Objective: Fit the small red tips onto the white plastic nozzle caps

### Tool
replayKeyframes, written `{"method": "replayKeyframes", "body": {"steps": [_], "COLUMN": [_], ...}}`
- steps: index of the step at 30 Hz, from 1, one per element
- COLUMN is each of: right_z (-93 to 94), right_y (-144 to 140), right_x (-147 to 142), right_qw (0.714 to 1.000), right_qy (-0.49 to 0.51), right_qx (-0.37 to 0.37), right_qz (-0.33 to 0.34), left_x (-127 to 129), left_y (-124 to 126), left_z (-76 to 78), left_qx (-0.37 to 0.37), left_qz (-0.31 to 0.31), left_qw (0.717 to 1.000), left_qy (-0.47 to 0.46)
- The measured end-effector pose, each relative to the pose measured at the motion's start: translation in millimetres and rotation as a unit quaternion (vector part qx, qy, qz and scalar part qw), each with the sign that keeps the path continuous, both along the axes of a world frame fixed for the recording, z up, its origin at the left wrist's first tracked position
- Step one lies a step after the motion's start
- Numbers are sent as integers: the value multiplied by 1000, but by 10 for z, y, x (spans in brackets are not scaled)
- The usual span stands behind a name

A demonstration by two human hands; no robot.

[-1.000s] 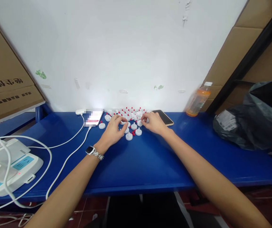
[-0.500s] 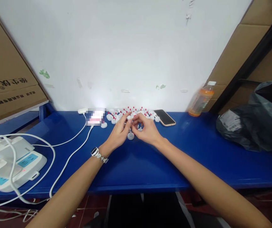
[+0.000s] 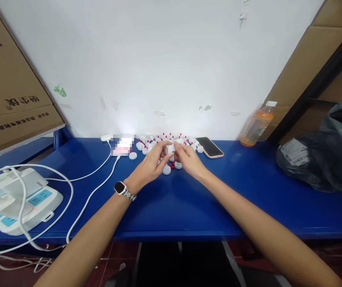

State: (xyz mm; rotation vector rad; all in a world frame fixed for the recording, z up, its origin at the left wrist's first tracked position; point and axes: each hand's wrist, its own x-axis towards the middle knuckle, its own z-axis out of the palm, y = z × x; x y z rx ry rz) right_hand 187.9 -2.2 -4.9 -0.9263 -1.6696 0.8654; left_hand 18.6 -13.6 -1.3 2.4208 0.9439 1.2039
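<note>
While both hands meet above the blue table [image 3: 171,207], they pinch one small white cap [image 3: 170,148] between them.

The left hand [image 3: 151,164], a watch [image 3: 120,187] on its wrist, closes its fingertips on the cap from the left; the right hand [image 3: 188,158] grips it from the right. Just behind and under them lies a cluster of white caps with red tips [image 3: 161,140]. A dark phone [image 3: 209,147] lies to the right, an orange bottle [image 3: 256,125] farther right, a power strip [image 3: 18,201] far left.
</note>
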Motion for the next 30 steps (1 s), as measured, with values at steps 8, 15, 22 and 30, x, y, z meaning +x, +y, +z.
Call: {"method": "replayKeyframes", "body": {"steps": [8,15,22,30], "right_z": [57,93,75,54], "right_y": [-20,0,21,69], "right_x": [-43,51,53,188], "right_qw": [1000,994,979,989], "right_qy": [23,72,-189,-141], "right_qx": [-18,-81,47,34], "right_qz": [-9,3,-65,-39], "left_x": [74,-79,-226,-181], "left_y": [33,63,176,213], "left_z": [-13,10,27,-125], "left_qx": [-43,-10,-6,-54], "left_qz": [0,27,50,46], "left_qw": [997,996,999,997], "left_qy": [-69,-87,1,43]}}
